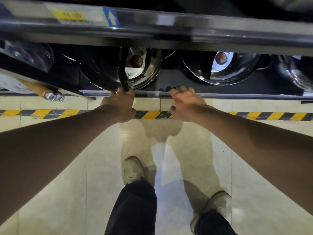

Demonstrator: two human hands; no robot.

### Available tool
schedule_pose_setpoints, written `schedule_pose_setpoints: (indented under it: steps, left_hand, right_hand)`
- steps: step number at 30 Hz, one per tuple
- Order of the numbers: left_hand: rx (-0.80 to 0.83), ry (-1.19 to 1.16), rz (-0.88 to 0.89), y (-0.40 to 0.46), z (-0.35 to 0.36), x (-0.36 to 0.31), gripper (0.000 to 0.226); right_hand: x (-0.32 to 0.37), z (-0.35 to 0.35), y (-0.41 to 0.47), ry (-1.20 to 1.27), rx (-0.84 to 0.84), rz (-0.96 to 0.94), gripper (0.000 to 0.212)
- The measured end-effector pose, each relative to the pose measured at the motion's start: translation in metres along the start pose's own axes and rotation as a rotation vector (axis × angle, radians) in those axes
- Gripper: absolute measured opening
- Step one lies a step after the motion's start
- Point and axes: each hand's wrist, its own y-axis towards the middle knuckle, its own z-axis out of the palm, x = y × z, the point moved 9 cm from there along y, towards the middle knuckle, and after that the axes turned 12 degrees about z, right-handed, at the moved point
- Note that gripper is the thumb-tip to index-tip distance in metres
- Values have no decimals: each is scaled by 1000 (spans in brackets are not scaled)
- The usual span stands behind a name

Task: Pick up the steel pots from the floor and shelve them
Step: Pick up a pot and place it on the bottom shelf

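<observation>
A large steel pot with a black strap across it and a picture label lies on the lower shelf, its rim at the shelf's front lip. My left hand reaches to that rim, fingers curled around the end of the black strap. My right hand is to the right of the pot, fingers spread, fingertips resting on the shelf's front edge and holding nothing. A second steel pot sits further right on the same shelf. A third pot is cut off at the right edge.
The upper shelf rail, with a yellow price tag and a blue arrow sticker, overhangs the pots. Wooden handles with metal caps stick out at the left. Yellow-black hazard tape runs along the tiled floor. My feet stand below.
</observation>
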Motion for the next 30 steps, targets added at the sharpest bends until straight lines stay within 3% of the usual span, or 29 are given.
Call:
schedule_pose_setpoints:
  steps: [6, 10, 13, 18, 22, 27, 30]
  left_hand:
    - [-28, -22, 105, 46, -16, -83, 57]
    - [-76, -30, 133, 95, -22, -135, 73]
    - [-115, 10, 141, 122, -24, -163, 77]
    - [-70, 46, 114, 133, -4, -190, 88]
    - [-42, 128, 107, 124, 5, -209, 87]
    - [-176, 188, 68, 124, -15, -223, 76]
    - [-64, 130, 65, 128, -7, -226, 85]
  right_hand:
    - [-139, -8, -6, -5, -70, 195, 65]
    - [-207, -1, 20, -45, -36, 282, 93]
    - [-226, 11, 38, -8, 24, 260, 106]
    - [-254, 19, 38, -85, 21, 272, 101]
    - [-280, 16, 27, 13, 20, 276, 96]
    - [-277, 22, 21, 108, -57, 218, 94]
    - [-282, 33, 23, 149, -28, 267, 101]
